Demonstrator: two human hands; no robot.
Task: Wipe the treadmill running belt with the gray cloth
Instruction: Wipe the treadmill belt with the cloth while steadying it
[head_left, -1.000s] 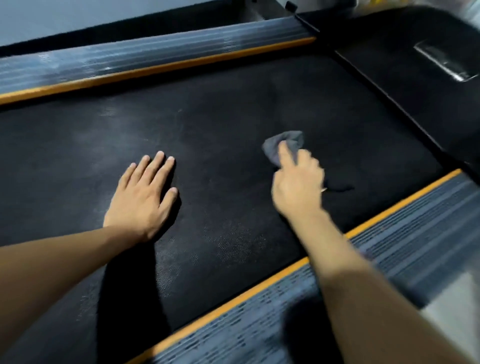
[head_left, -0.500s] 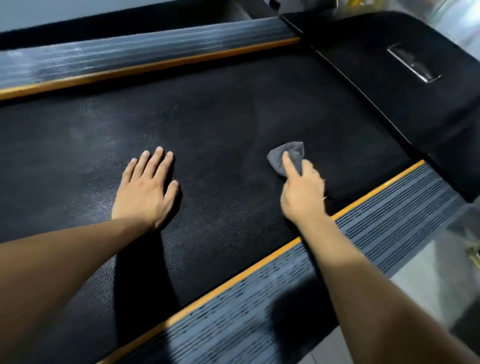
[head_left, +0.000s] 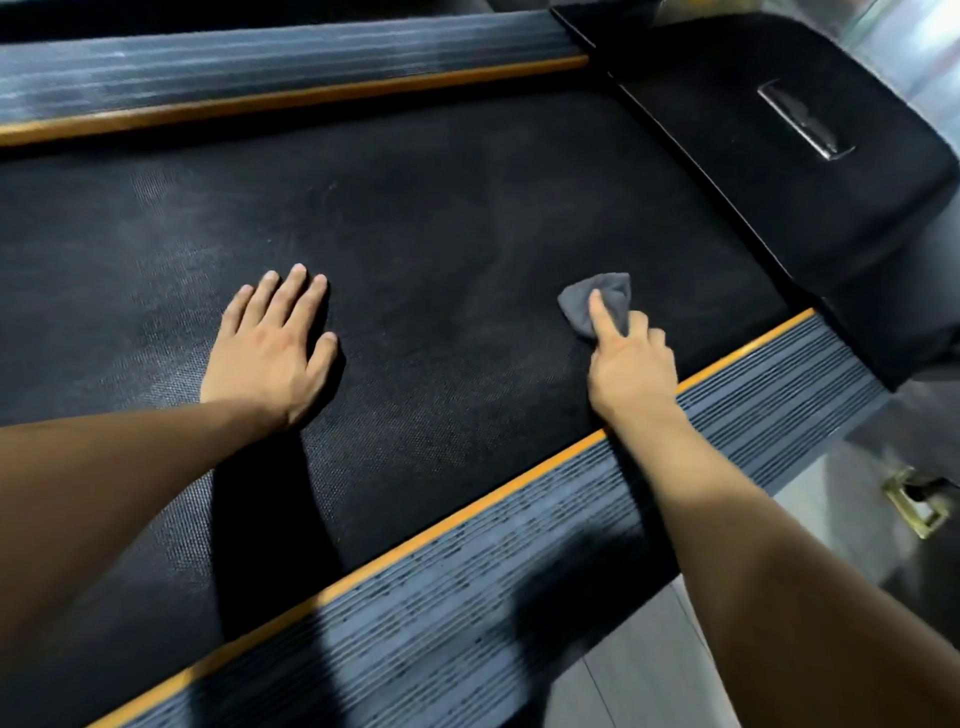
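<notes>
You have a black running belt (head_left: 441, 218) with a fine woven texture, and a plain gray cloth (head_left: 597, 301) on it. Both side rails (head_left: 519, 561) are gray-blue with dark ribbed lines, each edged by an orange stripe (head_left: 415, 540). The motor cover (head_left: 779, 171) is plain black.

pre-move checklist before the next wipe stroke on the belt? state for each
1. Gray cloth under right hand, index finger pressing it: ok.
2. Cloth on running belt: ok.
3. Left hand flat on belt, apart from cloth: ok.
4. Belt between the hands bare for a stroke: ok.
5. Belt stopped: cannot tell.
6. Dull patches remain on belt, wiping unfinished: not ok.
</notes>
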